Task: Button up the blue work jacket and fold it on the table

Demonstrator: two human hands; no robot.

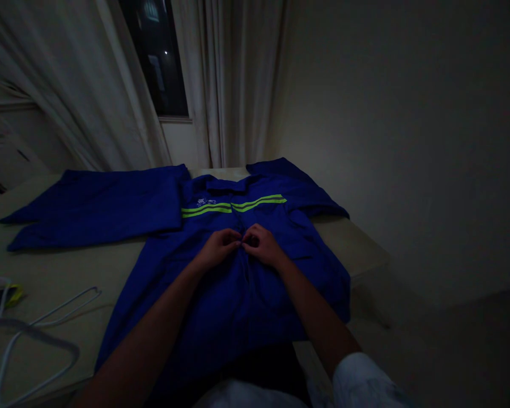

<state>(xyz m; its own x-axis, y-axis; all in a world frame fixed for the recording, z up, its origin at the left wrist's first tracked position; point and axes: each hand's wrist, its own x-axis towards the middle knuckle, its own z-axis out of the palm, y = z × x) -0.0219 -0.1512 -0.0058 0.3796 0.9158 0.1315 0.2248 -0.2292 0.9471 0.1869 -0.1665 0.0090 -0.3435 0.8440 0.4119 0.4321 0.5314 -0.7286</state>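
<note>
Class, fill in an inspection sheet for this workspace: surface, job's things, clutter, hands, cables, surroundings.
Surface: pale table, dimly lit.
Job's things: blue jacket laid flat, front up, yellow-green stripes across the chest.
Clutter: second blue garment at left; white hangers near the left edge.
Hands: left hand and right hand pinch the jacket's front opening, fingertips meeting.
Cables: nothing seen for sure.
Surroundings: curtains, dark window, bare wall.
</note>
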